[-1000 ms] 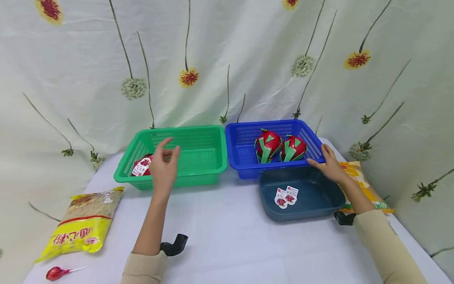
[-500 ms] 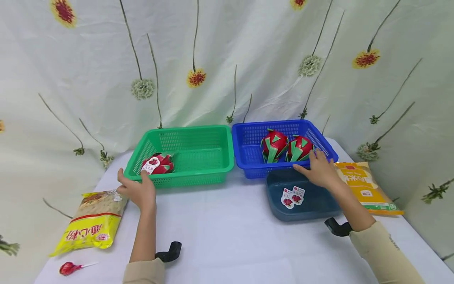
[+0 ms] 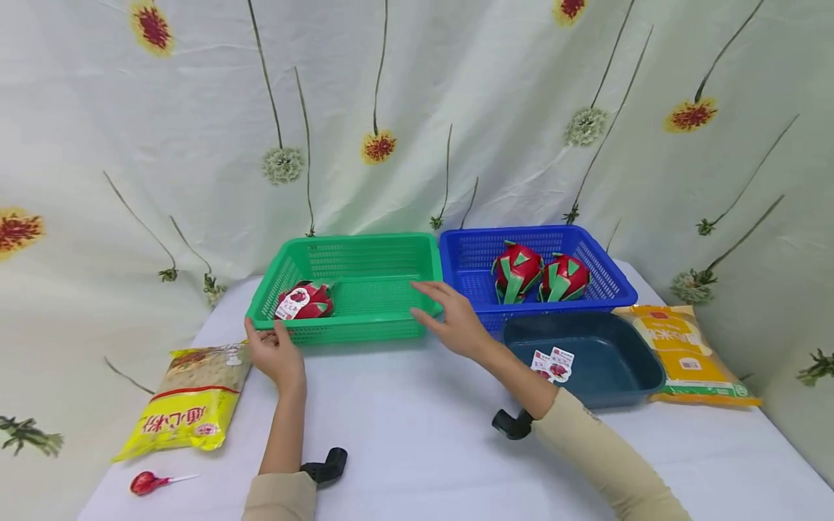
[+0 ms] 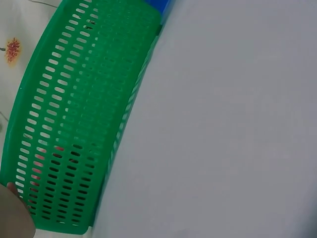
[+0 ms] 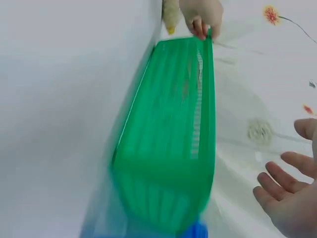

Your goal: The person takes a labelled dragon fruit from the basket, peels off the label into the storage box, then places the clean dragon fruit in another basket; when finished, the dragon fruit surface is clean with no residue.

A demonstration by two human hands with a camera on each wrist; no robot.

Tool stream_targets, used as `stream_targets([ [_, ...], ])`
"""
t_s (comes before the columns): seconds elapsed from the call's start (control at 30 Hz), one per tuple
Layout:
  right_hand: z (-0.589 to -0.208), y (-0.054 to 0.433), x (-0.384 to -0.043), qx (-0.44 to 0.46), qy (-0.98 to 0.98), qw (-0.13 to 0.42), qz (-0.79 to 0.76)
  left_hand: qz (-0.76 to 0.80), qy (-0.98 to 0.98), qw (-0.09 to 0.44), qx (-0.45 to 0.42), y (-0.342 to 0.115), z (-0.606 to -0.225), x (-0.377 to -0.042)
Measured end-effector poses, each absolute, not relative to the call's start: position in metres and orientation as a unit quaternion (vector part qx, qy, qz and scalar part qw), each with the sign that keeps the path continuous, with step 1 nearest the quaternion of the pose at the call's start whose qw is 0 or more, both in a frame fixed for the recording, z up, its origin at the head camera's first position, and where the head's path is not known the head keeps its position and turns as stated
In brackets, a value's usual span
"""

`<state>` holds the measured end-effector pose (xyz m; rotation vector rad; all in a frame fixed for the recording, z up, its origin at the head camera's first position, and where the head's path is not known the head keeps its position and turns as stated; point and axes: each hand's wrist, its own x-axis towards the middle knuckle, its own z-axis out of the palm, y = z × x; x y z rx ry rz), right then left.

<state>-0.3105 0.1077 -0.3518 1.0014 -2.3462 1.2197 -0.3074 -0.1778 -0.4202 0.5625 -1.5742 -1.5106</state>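
At the near left corner of the green plastic basket (image 3: 365,330), my left hand (image 3: 279,360) grips the rim; the right wrist view shows its fingers curled over that edge. My right hand (image 3: 458,324) hovers by the basket's near right corner, fingers spread and holding nothing. Inside the green basket, at its left end, lies a red and green dragon fruit (image 3: 318,299) with a white label (image 3: 293,304) on it. Two more dragon fruits, one of them the left dragon fruit (image 3: 517,269), sit in the blue basket (image 3: 469,271) beside it.
In front of the blue basket stands a dark blue tray (image 3: 606,373) holding two labels (image 3: 560,364), partly behind my right forearm. An orange bag (image 3: 680,351) lies at the right. At the left are a yellow pasta bag (image 3: 189,405) and a red lollipop (image 3: 145,483).
My left hand came down from above the green basket to its near left corner and took hold of the rim. My right hand left the blue basket's edge and moved left.
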Motion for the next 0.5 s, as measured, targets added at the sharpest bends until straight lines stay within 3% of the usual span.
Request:
stream_targets([
  [0.13, -0.346, 0.060, -0.327, 0.336, -0.801, 0.142, 0.474, -0.608, -0.628, 0.433, 0.219, -0.176, -0.419, -0.309],
  [0.37, -0.344, -0.026, -0.360, 0.232, -0.806, 0.040, 0.543, -0.597, -0.638, 0.431, 0.224, -0.174, -0.417, -0.309],
  [0.5, -0.350, -0.061, -0.369, 0.171, -0.822, 0.015, 0.543, -0.599, -0.634, 0.437, 0.219, -0.176, -0.420, -0.306],
])
